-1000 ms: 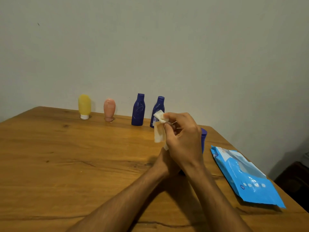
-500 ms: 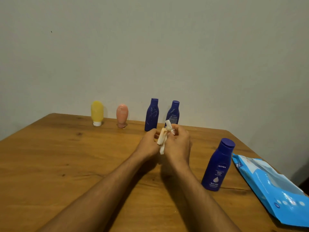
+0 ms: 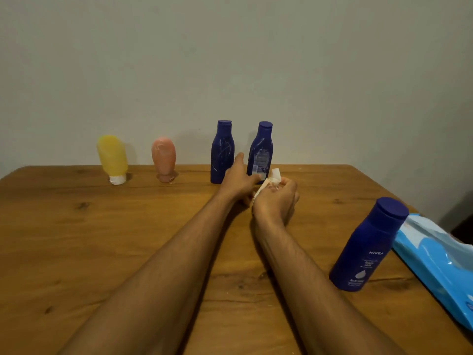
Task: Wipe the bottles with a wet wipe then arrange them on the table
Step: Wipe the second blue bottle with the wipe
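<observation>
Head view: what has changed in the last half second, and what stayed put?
The left hand let go of the wet wipe and reached forward, fingers straight, toward the labelled blue bottle at the back. The right hand now grips the wipe alone. Standing as before: the yellow bottle, pink bottle, other blue bottle, Nivea bottle; the wipe pack lies beside it.

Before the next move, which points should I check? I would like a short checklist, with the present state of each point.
1. Grip on wipe: ok, the right hand holds it bunched.
2. Free left hand: ok, it is open and holds nothing.
3. Contact of left hand with right back bottle: cannot tell, the fingers overlap its base.
4. Nivea bottle standing, apart from both hands: ok.
5. Wetness of wipe: cannot tell.
</observation>
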{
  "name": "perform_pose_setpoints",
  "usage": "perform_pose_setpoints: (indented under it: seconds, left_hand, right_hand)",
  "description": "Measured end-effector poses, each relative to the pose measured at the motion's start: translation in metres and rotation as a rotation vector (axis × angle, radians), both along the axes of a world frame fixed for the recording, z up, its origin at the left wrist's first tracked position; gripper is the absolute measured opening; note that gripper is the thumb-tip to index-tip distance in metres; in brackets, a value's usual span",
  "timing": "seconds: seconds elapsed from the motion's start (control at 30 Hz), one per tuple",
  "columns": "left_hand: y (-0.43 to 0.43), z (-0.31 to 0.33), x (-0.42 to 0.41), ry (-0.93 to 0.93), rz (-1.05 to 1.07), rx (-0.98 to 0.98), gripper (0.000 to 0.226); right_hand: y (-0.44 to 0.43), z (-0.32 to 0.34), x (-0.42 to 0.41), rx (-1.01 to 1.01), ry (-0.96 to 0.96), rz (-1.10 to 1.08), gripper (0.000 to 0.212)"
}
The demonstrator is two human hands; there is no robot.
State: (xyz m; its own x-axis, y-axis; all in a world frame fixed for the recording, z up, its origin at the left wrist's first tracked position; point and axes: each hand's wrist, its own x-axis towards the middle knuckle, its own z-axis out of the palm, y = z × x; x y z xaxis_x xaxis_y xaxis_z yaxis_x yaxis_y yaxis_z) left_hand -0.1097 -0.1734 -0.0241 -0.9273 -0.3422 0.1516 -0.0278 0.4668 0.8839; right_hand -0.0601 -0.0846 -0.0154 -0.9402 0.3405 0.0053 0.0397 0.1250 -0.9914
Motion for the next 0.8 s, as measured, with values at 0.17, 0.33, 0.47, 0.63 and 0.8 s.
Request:
perform_pose_setpoints:
  seconds: [0.17, 0.33, 0.47, 0.63, 0.8]
  left_hand:
    - [0.002, -0.003, -0.015, 0.03, 0.05, -0.002, 0.066]
    - [0.014, 0.001, -0.007, 0.035, 0.104, -0.039, 0.057]
    - [0.023, 0.004, 0.021, 0.088, 0.1, -0.02, 0.043]
    - [0.028, 0.017, 0.079, 0.141, 0.065, 0.028, 0.034]
    - [0.023, 0.039, 0.149, 0.144, 0.007, 0.181, 0.03]
  right_hand:
    - [0.001, -0.002, -0.011, 0.005, -0.015, 0.022, 0.028]
    - [0.008, -0.003, -0.001, -0.003, -0.02, 0.056, 0.028]
    - [0.013, 0.003, 0.019, -0.048, 0.032, 0.106, 0.03]
    - [0.024, 0.017, 0.058, -0.038, 0.297, 0.184, 0.029]
    - [0.044, 0.03, 0.093, 0.047, 0.624, 0.33, 0.029]
